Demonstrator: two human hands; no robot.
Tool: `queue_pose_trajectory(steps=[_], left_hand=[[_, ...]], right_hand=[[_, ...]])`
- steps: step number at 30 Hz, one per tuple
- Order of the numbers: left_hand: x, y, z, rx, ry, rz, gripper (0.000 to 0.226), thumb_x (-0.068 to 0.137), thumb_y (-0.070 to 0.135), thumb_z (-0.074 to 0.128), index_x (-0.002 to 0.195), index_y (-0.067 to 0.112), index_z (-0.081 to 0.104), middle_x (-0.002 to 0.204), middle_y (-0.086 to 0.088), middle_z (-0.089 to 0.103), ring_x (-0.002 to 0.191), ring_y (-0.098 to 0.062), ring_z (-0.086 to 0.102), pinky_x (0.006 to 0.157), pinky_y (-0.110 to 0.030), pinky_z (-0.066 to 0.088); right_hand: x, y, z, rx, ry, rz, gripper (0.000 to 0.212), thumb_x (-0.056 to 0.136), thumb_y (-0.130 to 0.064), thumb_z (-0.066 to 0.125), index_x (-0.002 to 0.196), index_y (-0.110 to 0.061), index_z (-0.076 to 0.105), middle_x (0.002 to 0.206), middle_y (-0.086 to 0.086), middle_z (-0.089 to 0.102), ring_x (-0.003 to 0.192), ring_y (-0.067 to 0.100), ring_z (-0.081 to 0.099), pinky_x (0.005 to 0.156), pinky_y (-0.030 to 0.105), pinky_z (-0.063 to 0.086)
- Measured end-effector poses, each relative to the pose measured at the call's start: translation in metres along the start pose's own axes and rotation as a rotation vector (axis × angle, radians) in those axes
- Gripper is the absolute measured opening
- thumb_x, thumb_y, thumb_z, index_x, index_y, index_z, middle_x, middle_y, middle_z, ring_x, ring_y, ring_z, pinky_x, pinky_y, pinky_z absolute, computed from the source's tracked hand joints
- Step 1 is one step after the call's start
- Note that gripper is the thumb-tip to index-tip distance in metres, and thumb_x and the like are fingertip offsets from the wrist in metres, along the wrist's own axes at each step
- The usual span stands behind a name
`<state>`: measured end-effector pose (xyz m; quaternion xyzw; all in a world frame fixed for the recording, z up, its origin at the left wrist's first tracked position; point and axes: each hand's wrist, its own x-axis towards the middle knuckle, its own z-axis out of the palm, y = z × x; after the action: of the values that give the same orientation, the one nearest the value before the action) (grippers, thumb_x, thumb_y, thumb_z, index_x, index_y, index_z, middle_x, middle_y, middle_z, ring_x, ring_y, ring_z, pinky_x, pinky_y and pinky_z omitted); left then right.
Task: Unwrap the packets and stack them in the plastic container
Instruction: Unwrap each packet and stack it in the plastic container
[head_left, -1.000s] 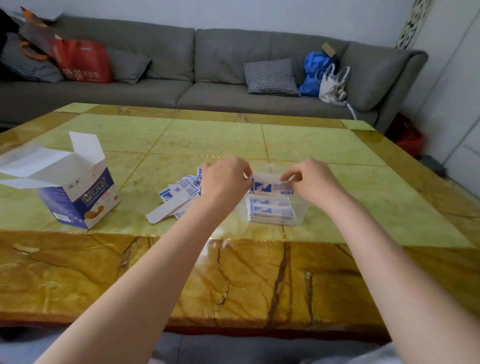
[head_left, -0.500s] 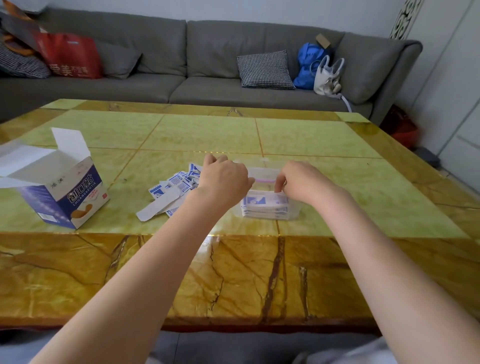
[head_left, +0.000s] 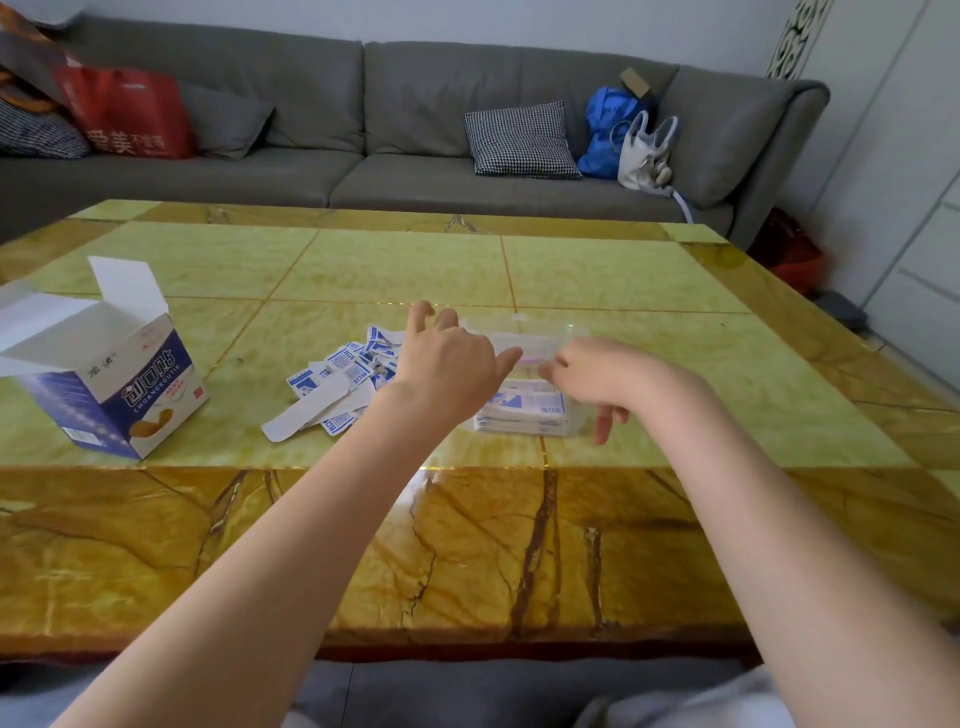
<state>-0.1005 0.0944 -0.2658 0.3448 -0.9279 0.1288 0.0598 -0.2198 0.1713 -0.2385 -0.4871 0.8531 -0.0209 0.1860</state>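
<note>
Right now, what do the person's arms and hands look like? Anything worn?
Both forearms are bare from the bottom edge of the frame up: no sleeves. The left hand and right hand show no gloves, rings, watch or bands on the sides that face the camera.

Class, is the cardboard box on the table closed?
No: the cardboard box stands with its top flaps raised open on the table.
</note>
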Motion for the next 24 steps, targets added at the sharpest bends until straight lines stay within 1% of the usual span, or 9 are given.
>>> queue_pose_trajectory(steps=[2, 4, 12, 16, 17, 18, 20, 22, 24], left_hand=[[-0.001, 0.002, 0.002, -0.026, -0.012, 0.008, 0.061, 0.098, 0.046, 0.014, 0.065, 0.012, 0.051, 0.077, -0.006, 0.056, 0.117, -0.022, 0.046, 0.111, -0.043, 0.011], [-0.001, 0.004, 0.003, -0.046, -0.018, 0.014, 0.061, 0.098, 0.046, 0.014, 0.063, 0.011, 0.05, 0.071, -0.003, 0.049, 0.116, -0.022, 0.047, 0.112, -0.043, 0.01], [0.001, 0.003, 0.006, -0.075, -0.049, 0.012, 0.061, 0.098, 0.046, 0.014, 0.058, 0.01, 0.043, 0.066, -0.003, 0.045, 0.112, -0.024, 0.05, 0.113, -0.044, 0.009], [0.001, 0.003, 0.003, -0.078, -0.026, -0.001, 0.062, 0.098, 0.046, 0.014, 0.055, 0.012, 0.041, 0.063, -0.001, 0.045, 0.109, -0.024, 0.052, 0.112, -0.044, 0.01], [0.002, 0.001, 0.001, -0.08, 0.01, -0.01, 0.062, 0.098, 0.046, 0.014, 0.059, 0.012, 0.047, 0.066, -0.002, 0.049, 0.109, -0.023, 0.052, 0.112, -0.044, 0.01], [0.002, -0.002, -0.004, -0.091, 0.064, -0.022, 0.061, 0.098, 0.045, 0.016, 0.065, 0.013, 0.055, 0.071, -0.004, 0.055, 0.108, -0.023, 0.053, 0.112, -0.043, 0.01], [0.003, -0.008, -0.014, -0.136, 0.2, -0.057, 0.056, 0.099, 0.042, 0.019, 0.08, 0.015, 0.064, 0.082, -0.006, 0.065, 0.108, -0.022, 0.054, 0.111, -0.042, 0.01], [0.002, -0.02, -0.021, -0.203, 0.293, -0.117, 0.049, 0.099, 0.037, 0.024, 0.084, 0.015, 0.065, 0.086, -0.006, 0.068, 0.107, -0.023, 0.054, 0.11, -0.039, 0.011], [-0.004, -0.04, -0.019, -0.276, 0.309, -0.195, 0.04, 0.097, 0.031, 0.032, 0.087, 0.013, 0.066, 0.088, -0.006, 0.069, 0.102, -0.025, 0.055, 0.105, -0.036, 0.018]], right_hand=[[0.002, 0.0, 0.005, 0.028, -0.005, 0.013, 0.047, 0.099, -0.039, 0.026, 0.137, -0.013, 0.038, 0.104, 0.013, 0.053, 0.046, 0.021, 0.063, 0.046, 0.026, 0.042], [0.003, 0.001, 0.006, 0.046, 0.008, 0.019, 0.049, 0.099, -0.041, 0.026, 0.137, -0.011, 0.037, 0.126, 0.015, 0.05, 0.047, 0.022, 0.063, 0.05, 0.027, 0.046], [0.004, 0.001, 0.009, 0.086, 0.018, 0.012, 0.055, 0.098, -0.046, 0.024, 0.142, -0.014, 0.033, 0.14, 0.015, 0.043, 0.049, 0.021, 0.065, 0.048, 0.026, 0.046], [-0.002, 0.001, 0.002, -0.01, 0.07, -0.016, 0.052, 0.098, -0.045, 0.022, 0.14, -0.019, 0.038, 0.139, 0.013, 0.045, 0.048, 0.019, 0.065, 0.049, 0.027, 0.045], [-0.004, 0.001, -0.001, -0.041, 0.119, -0.031, 0.051, 0.098, -0.045, 0.022, 0.137, -0.019, 0.043, 0.131, 0.013, 0.051, 0.046, 0.018, 0.064, 0.05, 0.028, 0.045], [-0.007, -0.001, -0.004, -0.054, 0.187, -0.053, 0.051, 0.098, -0.045, 0.022, 0.129, -0.017, 0.051, 0.115, 0.012, 0.061, 0.046, 0.017, 0.064, 0.053, 0.029, 0.047], [-0.011, -0.008, -0.009, -0.014, 0.35, -0.114, 0.047, 0.099, -0.042, 0.026, 0.106, -0.011, 0.06, 0.082, 0.007, 0.064, 0.05, 0.019, 0.064, 0.06, 0.032, 0.051], [-0.014, -0.023, -0.013, 0.09, 0.481, -0.225, 0.041, 0.098, -0.036, 0.033, 0.092, -0.008, 0.062, 0.083, 0.008, 0.066, 0.059, 0.025, 0.063, 0.067, 0.038, 0.053], [-0.019, -0.044, -0.01, 0.167, 0.518, -0.364, 0.036, 0.097, -0.028, 0.037, 0.087, -0.004, 0.062, 0.088, 0.012, 0.067, 0.065, 0.03, 0.062, 0.068, 0.043, 0.053]])
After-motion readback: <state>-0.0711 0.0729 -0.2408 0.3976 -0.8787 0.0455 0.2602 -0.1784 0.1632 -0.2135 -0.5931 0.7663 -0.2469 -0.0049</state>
